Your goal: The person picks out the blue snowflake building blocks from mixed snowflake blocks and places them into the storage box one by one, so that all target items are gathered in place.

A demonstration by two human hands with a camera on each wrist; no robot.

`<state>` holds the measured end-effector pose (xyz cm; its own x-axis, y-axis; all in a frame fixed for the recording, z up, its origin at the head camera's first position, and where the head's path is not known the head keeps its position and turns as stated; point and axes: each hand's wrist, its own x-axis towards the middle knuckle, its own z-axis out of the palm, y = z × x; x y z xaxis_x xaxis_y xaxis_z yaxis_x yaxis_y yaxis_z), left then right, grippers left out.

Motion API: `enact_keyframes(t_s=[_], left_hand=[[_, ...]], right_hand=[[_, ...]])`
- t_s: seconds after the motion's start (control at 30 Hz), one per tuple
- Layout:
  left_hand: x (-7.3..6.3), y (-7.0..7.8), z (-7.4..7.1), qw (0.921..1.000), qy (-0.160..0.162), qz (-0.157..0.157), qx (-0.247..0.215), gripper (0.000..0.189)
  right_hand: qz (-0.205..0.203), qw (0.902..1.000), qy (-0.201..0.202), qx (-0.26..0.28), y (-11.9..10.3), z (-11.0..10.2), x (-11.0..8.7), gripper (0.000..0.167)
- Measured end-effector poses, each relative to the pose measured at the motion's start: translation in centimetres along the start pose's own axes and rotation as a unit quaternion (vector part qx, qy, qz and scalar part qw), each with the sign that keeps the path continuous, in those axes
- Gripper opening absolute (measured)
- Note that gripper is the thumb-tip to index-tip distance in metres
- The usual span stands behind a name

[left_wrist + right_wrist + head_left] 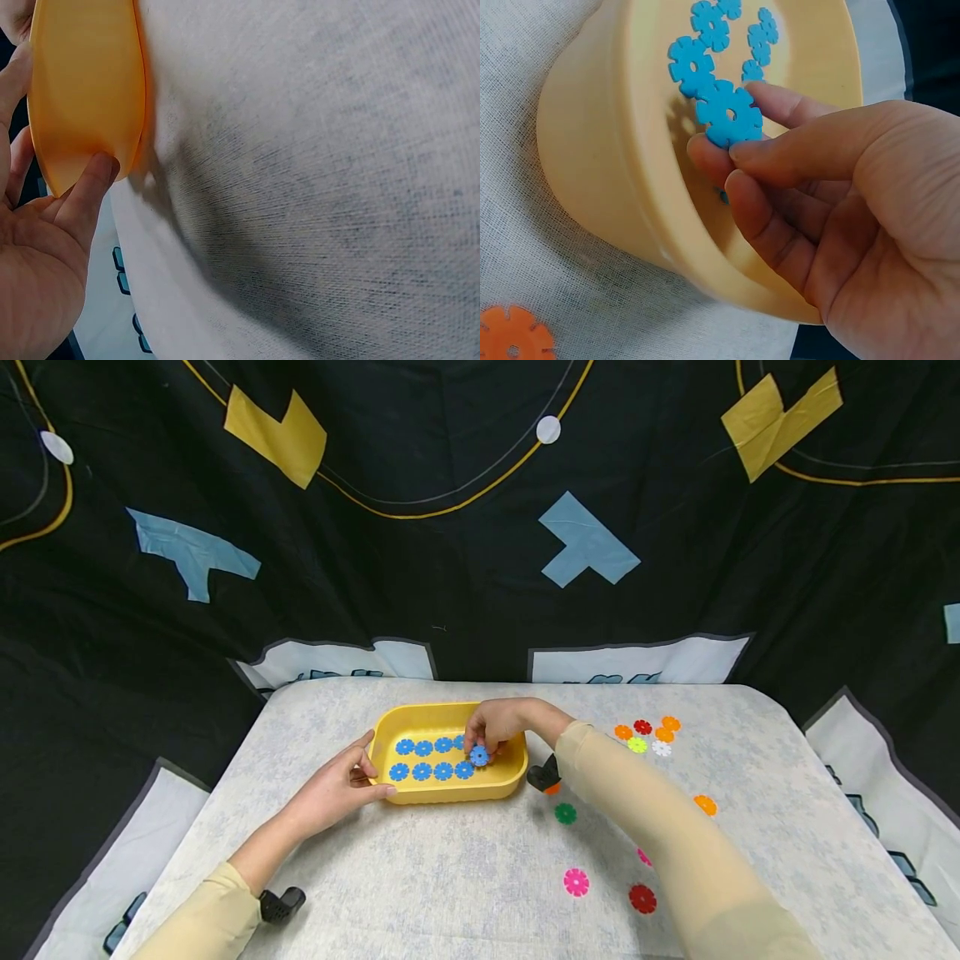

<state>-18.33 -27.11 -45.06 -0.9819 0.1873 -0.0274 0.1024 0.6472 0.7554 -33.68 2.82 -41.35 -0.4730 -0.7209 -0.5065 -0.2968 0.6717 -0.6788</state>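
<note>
A yellow plastic basin [450, 794] stands on the table, with two rows of blue notched discs [422, 772] laid flat on its floor. My right hand [495, 724] reaches inside at the right end and pinches one blue notched disc [729, 114] between thumb and forefinger, tilted above the floor. In the right wrist view, another bit of blue shows behind the curled fingers. My left hand [341, 785] holds the basin's left end, its thumb [91, 187] against the near outer wall and the other fingers at the rim.
Right of the basin, loose notched discs lie on the pale cloth: green [566, 813], pink [576, 882], red [642, 898] and orange [705, 805]. A mixed cluster with a white disc [662, 748] sits farther back. A black curtain [480, 602] hangs behind the table.
</note>
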Motion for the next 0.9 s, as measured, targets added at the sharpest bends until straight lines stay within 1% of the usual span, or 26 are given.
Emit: enact_keyframes(t_s=[0.27, 0.53, 0.9], left_hand=[[0.08, -0.06, 0.05, 1.0, 0.0, -0.002, 0.005, 0.047], [0.11, -0.09, 0.04, 1.0, -0.002, -0.002, 0.002, 0.047], [0.11, 0.08, -0.06, 1.0, -0.002, -0.007, 0.007, 0.047]], right_hand=[[0.013, 0.9995, -0.009, -0.027, -0.1, 0.11, 0.12, 0.027], [0.016, 0.9991, -0.015, -0.037, -0.16, 0.41, -0.02, 0.027], [0.01, 0.9988, -0.023, -0.043, -0.08, 0.62, -0.14, 0.029]])
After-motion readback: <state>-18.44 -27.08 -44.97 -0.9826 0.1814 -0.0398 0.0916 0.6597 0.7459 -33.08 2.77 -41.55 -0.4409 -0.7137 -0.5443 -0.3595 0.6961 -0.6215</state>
